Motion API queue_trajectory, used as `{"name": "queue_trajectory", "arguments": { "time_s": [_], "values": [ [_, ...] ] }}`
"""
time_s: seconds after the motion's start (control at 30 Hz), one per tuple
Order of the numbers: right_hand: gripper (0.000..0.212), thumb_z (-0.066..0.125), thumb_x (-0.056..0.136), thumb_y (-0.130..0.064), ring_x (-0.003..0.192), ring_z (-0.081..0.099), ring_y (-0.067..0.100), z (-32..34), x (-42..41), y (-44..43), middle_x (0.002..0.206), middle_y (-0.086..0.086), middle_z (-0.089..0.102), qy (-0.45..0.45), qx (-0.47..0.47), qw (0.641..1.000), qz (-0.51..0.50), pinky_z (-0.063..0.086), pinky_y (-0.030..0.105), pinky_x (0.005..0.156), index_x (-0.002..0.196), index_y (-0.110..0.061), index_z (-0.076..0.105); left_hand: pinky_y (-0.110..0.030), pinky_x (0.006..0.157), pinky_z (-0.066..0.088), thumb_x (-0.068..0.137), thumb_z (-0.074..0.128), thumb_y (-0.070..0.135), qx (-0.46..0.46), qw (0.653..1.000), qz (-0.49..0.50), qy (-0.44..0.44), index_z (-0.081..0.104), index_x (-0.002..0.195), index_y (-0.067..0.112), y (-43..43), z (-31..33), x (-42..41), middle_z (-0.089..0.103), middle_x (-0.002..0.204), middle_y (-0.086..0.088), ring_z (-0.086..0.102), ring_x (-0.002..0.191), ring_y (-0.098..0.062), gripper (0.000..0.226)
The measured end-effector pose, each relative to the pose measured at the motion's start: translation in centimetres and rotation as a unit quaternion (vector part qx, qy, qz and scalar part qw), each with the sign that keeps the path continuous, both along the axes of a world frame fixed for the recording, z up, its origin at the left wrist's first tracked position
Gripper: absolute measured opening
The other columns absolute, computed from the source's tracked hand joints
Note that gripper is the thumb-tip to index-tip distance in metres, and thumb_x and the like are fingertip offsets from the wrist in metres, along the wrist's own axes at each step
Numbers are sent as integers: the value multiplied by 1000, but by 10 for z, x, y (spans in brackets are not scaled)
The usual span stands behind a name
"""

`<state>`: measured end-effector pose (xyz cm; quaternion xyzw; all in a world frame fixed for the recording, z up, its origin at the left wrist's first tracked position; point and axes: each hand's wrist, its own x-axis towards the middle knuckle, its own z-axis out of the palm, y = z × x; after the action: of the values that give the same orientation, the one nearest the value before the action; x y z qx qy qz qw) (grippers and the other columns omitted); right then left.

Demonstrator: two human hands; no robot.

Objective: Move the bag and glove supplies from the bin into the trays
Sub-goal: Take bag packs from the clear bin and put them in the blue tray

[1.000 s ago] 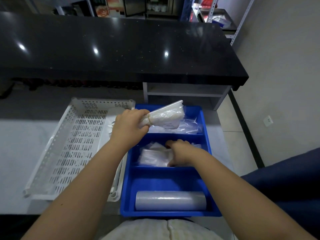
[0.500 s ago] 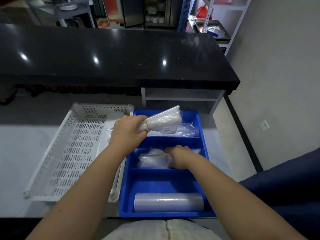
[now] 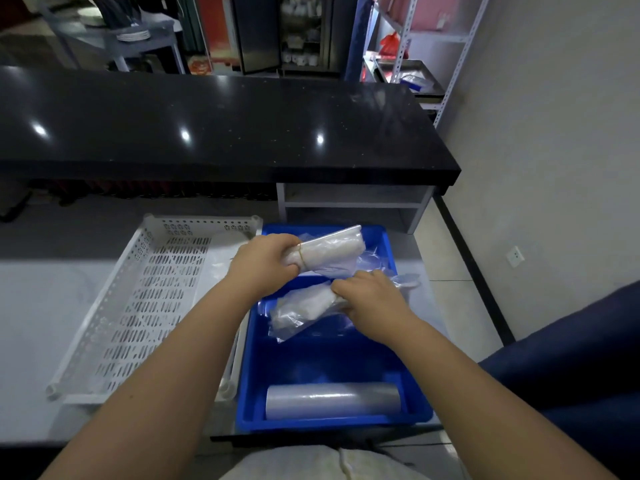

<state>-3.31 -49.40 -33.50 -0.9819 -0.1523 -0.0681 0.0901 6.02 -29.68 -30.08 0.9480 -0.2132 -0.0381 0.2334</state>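
A blue divided bin (image 3: 256, 393) sits at the counter's near edge. My left hand (image 3: 263, 263) grips a rolled bundle of clear plastic bags (image 3: 329, 252) bound with a rubber band, held above the bin's far compartment. My right hand (image 3: 372, 299) is closed on the end of a second clear plastic bundle (image 3: 301, 311), lifted over the middle compartment and pointing left. A roll of clear film (image 3: 332, 400) lies in the near compartment. More loose plastic (image 3: 375, 263) shows in the far compartment. A white perforated tray (image 3: 138, 299) stands just left of the bin.
A long black counter (image 3: 207, 126) runs across behind the bin and tray. A white shelf unit (image 3: 353, 202) sits under its right end. A dark blue seat (image 3: 571, 358) is at my right. Metal racks stand in the back room.
My right hand has closed on the second bundle and raised it out of the middle compartment. My left hand has kept the first bundle above the far compartment.
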Motion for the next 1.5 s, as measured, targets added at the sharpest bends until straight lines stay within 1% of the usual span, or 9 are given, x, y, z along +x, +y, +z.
{"name": "queue_trajectory", "arguments": {
  "time_s": [0.27,0.43,0.6,0.8,0.93,1.1,1.2,1.33,1.5],
  "values": [
    [19,69,78,-13,87,56,26,18,-40,-32,92,2,68,-3,-35,996,-86,38,40,76,92,-23,60,-30,76,51,73,66,31,-10,987,-96,125,59,103,42,-49,-24,-9,64,92,16,60,84,-8,33],
    [27,70,71,-4,75,51,25,4,-51,-41,78,-1,63,12,-47,993,-107,33,36,69,87,-20,56,-35,76,54,74,64,40,28,986,-89,140,54,103,42,-46,-52,-14,63,98,11,58,85,-12,31],
    [24,65,75,-6,80,50,22,0,-42,-38,82,-5,62,27,-66,991,-116,35,35,73,89,-23,53,-37,98,43,80,72,23,-17,997,-71,30,61,122,28,-27,-52,-6,63,119,4,53,115,-19,43],
    [23,66,76,-13,86,54,27,-1,-2,1,87,1,65,37,-90,993,-60,28,35,70,91,-24,53,-12,80,38,85,60,47,-162,984,-67,-24,64,111,34,0,-19,-15,64,103,18,54,95,1,29],
    [30,62,82,-20,96,57,28,-22,24,32,101,4,66,95,-95,990,-38,36,35,75,111,-24,54,-23,85,46,72,70,50,-66,993,-85,39,65,111,33,7,-33,-35,66,106,13,57,98,-6,43],
    [13,57,81,-22,80,57,24,-41,25,20,90,-1,60,228,69,968,-78,39,29,64,89,-31,52,-30,71,48,75,60,31,31,995,-28,85,62,101,36,2,-62,-43,67,96,10,62,90,-18,26],
    [12,65,82,-30,82,59,21,-42,21,7,94,-3,63,291,82,951,-68,51,35,74,90,-25,57,-32,73,47,78,58,33,74,991,-31,110,63,100,31,-6,-72,-47,66,95,6,61,91,-22,22],
    [27,72,74,-36,94,56,24,-39,20,8,103,-1,62,205,41,976,-53,47,37,80,95,-29,57,-39,86,38,81,59,38,171,984,-31,36,61,116,28,-15,-71,-44,54,113,-1,45,110,-26,36],
    [56,69,75,-44,115,41,20,-20,23,9,127,-9,52,124,7,991,-51,30,37,94,125,-37,46,-39,94,33,81,60,46,136,990,-11,-19,43,135,32,-10,-58,-54,51,127,4,42,118,-23,59]
  ]
}}
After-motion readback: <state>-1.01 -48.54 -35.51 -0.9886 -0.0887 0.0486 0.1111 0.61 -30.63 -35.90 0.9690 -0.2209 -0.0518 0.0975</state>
